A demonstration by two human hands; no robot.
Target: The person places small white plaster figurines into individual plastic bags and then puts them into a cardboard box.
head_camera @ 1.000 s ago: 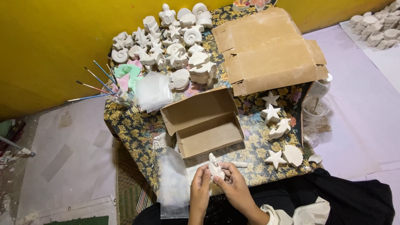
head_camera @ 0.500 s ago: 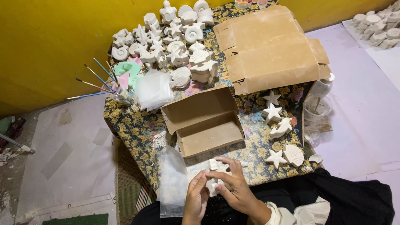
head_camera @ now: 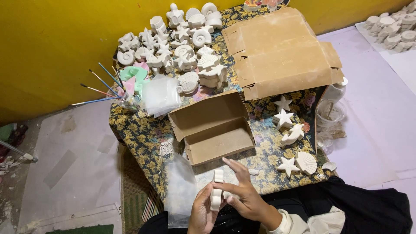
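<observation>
hands gripping white figurine [head_camera: 216,191]: left hand [head_camera: 203,213] cupping beneath, right hand [head_camera: 243,194] fingers [head_camera: 225,186] clamped on it, near open box [head_camera: 213,126] on worktop [head_camera: 143,134].

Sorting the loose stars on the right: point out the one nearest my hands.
The star beside the fan shell, at the table's near edge; the other two stars lie farther up, near the flat cardboard.

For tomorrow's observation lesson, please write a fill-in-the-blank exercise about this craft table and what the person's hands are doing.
1. Both hands, left hand and right hand, hold a ____ plaster figure.
2. The open cardboard box is ____ inside.
3. The paintbrushes lie near the ____ wall.
4. The scallop shell cast lies beside a ____-shaped cast.

Missing words: white; empty; yellow; star
</observation>
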